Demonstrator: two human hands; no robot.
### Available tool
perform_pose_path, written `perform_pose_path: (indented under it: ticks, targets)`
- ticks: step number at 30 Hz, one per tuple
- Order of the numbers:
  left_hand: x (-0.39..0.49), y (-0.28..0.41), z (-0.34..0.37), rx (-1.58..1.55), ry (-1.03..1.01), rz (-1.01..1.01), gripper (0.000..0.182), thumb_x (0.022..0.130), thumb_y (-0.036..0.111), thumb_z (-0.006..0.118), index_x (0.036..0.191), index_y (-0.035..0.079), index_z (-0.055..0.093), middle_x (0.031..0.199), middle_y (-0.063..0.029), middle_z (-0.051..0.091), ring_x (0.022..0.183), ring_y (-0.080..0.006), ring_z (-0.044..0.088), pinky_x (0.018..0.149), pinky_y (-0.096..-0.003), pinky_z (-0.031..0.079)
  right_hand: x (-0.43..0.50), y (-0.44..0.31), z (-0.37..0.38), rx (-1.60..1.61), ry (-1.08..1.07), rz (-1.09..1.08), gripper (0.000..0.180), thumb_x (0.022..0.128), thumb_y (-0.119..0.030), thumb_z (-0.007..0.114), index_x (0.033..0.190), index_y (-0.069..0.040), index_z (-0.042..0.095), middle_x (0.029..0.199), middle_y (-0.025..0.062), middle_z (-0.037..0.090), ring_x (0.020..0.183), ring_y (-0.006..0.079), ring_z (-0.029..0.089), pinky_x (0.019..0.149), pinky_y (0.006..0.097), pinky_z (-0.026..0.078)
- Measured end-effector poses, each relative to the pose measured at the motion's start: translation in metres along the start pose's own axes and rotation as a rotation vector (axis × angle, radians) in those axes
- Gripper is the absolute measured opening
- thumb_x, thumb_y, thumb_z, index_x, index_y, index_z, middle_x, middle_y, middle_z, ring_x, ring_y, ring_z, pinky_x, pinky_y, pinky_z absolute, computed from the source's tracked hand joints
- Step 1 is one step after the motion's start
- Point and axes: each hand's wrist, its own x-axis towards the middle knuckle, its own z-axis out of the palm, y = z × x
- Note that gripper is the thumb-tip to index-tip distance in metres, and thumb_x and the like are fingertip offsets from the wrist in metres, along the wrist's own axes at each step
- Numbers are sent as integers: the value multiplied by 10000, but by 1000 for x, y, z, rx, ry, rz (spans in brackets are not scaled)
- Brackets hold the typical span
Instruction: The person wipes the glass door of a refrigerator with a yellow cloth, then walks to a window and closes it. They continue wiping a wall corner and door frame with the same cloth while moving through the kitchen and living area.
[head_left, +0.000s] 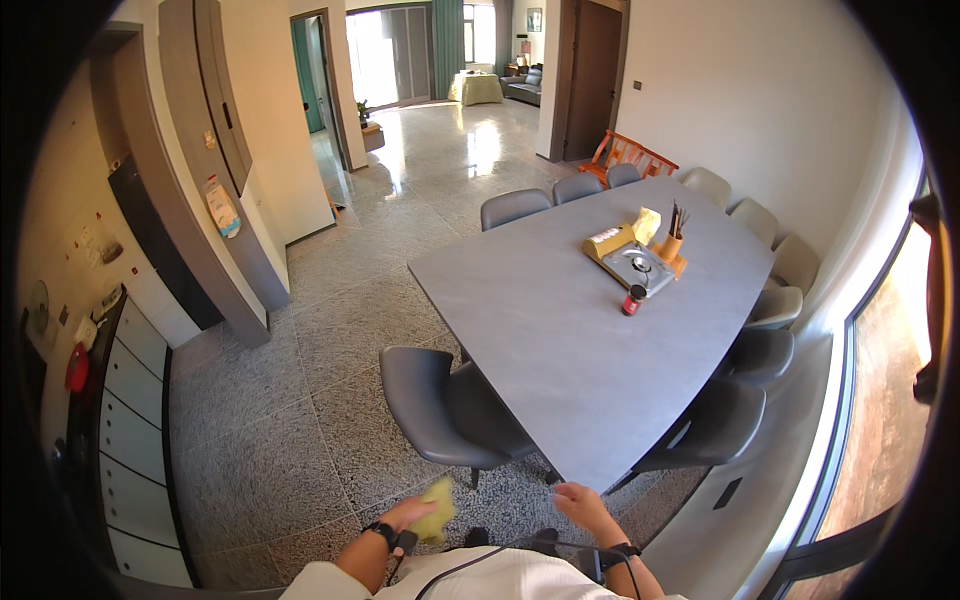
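Note:
My left hand (409, 511) holds a yellow-green cloth (437, 511) above the tiled floor, left of the near end of the grey dining table (540, 330). At the table's near corner is my right hand (579, 504), its fingers curled, with nothing seen in it; whether it touches the edge I cannot tell. Farther along the tabletop stand a portable gas stove (637, 262), a small red jar with a dark lid (633, 301) and a wooden holder with chopsticks (671, 244). A crumpled yellowish thing (646, 224) lies behind the stove.
A dark grey chair (450, 412) stands at the table's left side, close ahead. More chairs line the right side, near the wall and window; one dark chair (712, 424) is close to me. A counter with drawers (135, 420) runs along the far left. A cable crosses my front.

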Motion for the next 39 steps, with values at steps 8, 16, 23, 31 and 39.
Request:
perform_pose_path:
  ticks: [8,16,23,31,39]
  targets:
    - [-94,-217,-99,153,759,-180,374,898,380,673,1044,40,724,987,-160,737,986,-308,689,810,-427,548,90,-26,47,-37,-363,-82,436,934,-335,679,1245,-30,674,1120,200,735,1066,326,706,921,392,547]
    - [-105,-264,-13,215,613,-362,489,903,502,602,1091,67,725,1071,-176,734,1057,-359,677,856,-461,532,155,-32,66,-27,-484,-195,399,934,-336,684,1203,-42,687,1083,203,733,1028,367,702,886,421,547]
    - [-84,-270,-12,605,404,-254,551,914,564,563,1162,100,728,1124,-177,738,1094,-382,682,881,-465,527,187,-30,78,-257,-610,-226,387,920,-365,682,1141,-49,715,1073,195,736,1028,381,693,901,443,544]
    - [-80,-218,-72,-128,651,-240,465,820,397,758,1119,41,739,999,-127,753,845,-256,704,757,-400,533,235,-105,135,-183,-486,-73,372,896,-248,693,1167,7,697,981,181,761,948,277,746,837,364,574]
    - [-87,-214,-232,21,725,-209,486,826,443,712,1130,65,734,976,-148,756,916,-297,727,805,-413,547,274,-172,261,-219,-290,-258,428,847,-244,717,1189,11,682,1092,212,717,954,295,715,857,381,555]
